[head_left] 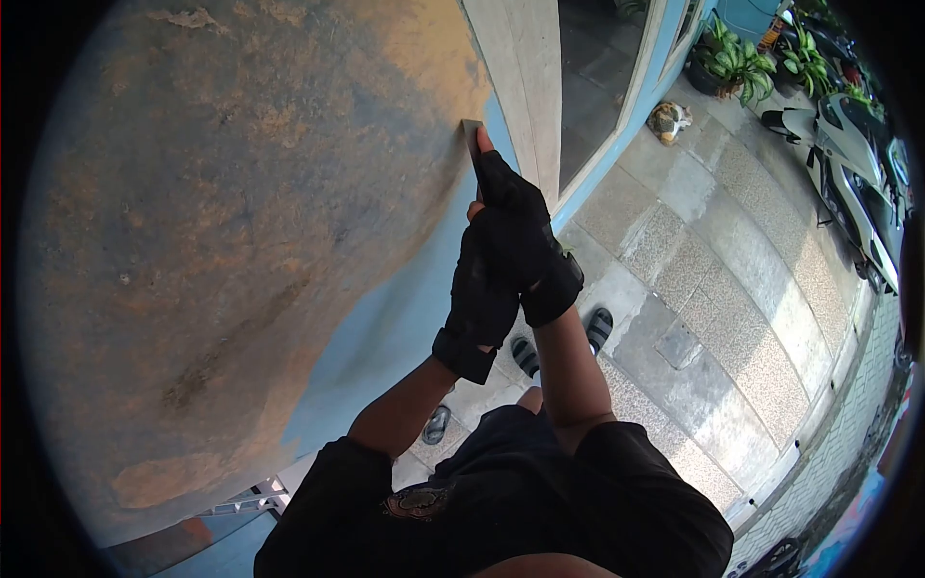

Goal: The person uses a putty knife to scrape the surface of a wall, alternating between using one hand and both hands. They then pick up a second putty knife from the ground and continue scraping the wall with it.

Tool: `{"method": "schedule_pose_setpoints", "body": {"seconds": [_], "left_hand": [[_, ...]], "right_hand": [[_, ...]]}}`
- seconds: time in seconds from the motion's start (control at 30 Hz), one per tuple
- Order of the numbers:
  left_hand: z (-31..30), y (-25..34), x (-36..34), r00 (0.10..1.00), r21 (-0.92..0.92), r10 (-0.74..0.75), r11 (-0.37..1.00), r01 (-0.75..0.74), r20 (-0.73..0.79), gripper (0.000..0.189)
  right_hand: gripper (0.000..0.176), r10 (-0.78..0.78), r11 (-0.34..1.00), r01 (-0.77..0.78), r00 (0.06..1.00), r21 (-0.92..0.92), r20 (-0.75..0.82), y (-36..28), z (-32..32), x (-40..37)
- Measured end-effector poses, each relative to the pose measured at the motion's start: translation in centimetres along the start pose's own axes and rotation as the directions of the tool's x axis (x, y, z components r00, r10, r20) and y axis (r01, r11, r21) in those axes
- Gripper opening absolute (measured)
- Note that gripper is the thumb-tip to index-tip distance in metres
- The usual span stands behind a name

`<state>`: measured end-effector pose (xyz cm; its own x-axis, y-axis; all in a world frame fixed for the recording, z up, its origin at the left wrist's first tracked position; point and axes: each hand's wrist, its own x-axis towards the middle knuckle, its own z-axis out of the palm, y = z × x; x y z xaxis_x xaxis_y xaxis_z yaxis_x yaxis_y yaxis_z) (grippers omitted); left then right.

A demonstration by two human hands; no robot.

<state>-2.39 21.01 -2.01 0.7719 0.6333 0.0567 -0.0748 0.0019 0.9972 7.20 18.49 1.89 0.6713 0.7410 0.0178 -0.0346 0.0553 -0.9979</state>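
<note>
Both my hands wear black fingerless gloves and are stacked together against a wall. My right hand (517, 217) is uppermost, its fingers shut on a small flat scraper (471, 132) whose blade is pressed to the wall. My left hand (482, 294) sits just below and wraps over the right wrist and hand. The wall (241, 241) is blue paint, with a large patch around the blade stripped to mottled brown and grey. Most of the scraper is hidden by the gloves.
A pale door frame (525, 77) runs right beside the scraper. Far below lies tiled pavement (713, 289) with loose sandals (525, 356). Potted plants (737, 63) and a parked scooter (853, 183) stand at the right. Part of a metal ladder (252, 501) shows at lower left.
</note>
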Motion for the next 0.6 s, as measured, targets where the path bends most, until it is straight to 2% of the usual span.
{"method": "schedule_pose_setpoints", "body": {"seconds": [0.03,0.07,0.1,0.13,0.17,0.2,0.23,0.27,0.3,0.33,0.37,0.4,0.43,0.47,0.5,0.53,0.6], "left_hand": [[0.0,0.0,-0.5,1.000,0.002,-0.006,1.000,0.006,0.000,0.047],[0.2,0.2,-0.5,0.999,-0.246,-0.040,0.969,0.034,-0.018,0.048],[0.3,0.4,-0.2,0.997,-0.479,-0.073,0.876,0.052,-0.024,0.048],[-0.4,0.2,0.1,0.997,-0.479,-0.073,0.876,0.053,-0.023,0.048],[-1.7,-0.2,0.5,0.999,-0.157,0.004,0.988,0.002,0.036,0.048],[-2.4,-0.2,0.9,0.991,0.177,0.062,0.981,-0.082,0.118,0.049],[-2.4,-0.2,0.4,0.992,0.179,0.055,0.981,-0.075,0.115,0.049],[-2.2,-0.1,0.6,0.997,0.110,0.045,0.993,-0.051,0.060,0.043],[-1.9,0.1,1.1,0.999,0.039,0.039,0.998,-0.039,0.007,0.037],[-1.6,0.4,1.1,0.999,0.041,0.044,0.998,-0.044,0.008,0.037],[-1.5,0.7,0.9,0.999,-0.258,-0.041,0.965,0.035,-0.015,0.040],[-1.4,0.9,0.9,0.991,-0.536,-0.131,0.838,0.105,-0.010,0.043],[-1.8,1.0,1.3,0.991,-0.536,-0.136,0.837,0.111,-0.007,0.043],[-2.5,1.3,2.0,0.997,-0.228,-0.039,0.972,0.054,0.069,0.046],[-2.9,1.5,2.3,0.985,0.099,0.030,0.994,-0.047,0.168,0.050],[-2.6,1.3,2.0,0.985,0.099,0.039,0.994,-0.056,0.166,0.050],[-1.3,0.8,0.9,0.995,0.022,0.073,0.997,-0.075,0.065,0.054]], "right_hand": [[0.084,-0.047,0.998,0.047,0.999,-0.052,0.006,0.3,0.2,-0.3],[0.084,-0.106,0.989,0.107,0.994,-0.105,0.012,0.5,0.3,-0.2],[0.084,-0.117,0.987,0.118,0.993,-0.106,0.009,0.6,0.5,0.3],[0.084,-0.145,0.985,0.142,0.989,-0.098,-0.032,0.8,0.9,0.4],[0.084,-0.169,0.983,0.163,0.983,-0.090,-0.071,1.0,1.3,0.5],[0.084,-0.171,0.982,0.164,0.983,-0.089,-0.070,0.8,1.4,0.8],[0.085,-0.164,0.985,0.156,0.980,-0.075,-0.111,0.4,1.4,0.9],[0.085,-0.168,0.985,0.160,0.973,-0.063,-0.158,0.1,1.5,1.2],[0.085,-0.244,0.958,0.218,0.960,-0.185,-0.135,0.6,1.3,1.5],[0.085,-0.249,0.957,0.223,0.959,-0.183,-0.135,1.1,1.4,1.5],[0.085,-0.243,0.959,0.219,0.961,-0.179,-0.130,1.7,1.5,1.4],[0.085,-0.235,0.961,0.212,0.964,-0.175,-0.125,1.3,1.5,1.4],[0.085,-0.231,0.962,0.207,0.964,-0.176,-0.129,0.9,1.5,1.6],[0.085,-0.152,0.983,0.132,0.976,-0.130,-0.154,0.5,1.3,2.1],[0.085,-0.072,0.995,0.059,0.983,-0.082,-0.171,-0.1,1.3,2.3],[0.085,-0.081,0.994,0.067,0.982,-0.083,-0.168,0.0,1.2,2.2],[0.084,-0.184,0.972,0.168,0.979,-0.166,-0.088,0.2,0.6,1.3]]}}
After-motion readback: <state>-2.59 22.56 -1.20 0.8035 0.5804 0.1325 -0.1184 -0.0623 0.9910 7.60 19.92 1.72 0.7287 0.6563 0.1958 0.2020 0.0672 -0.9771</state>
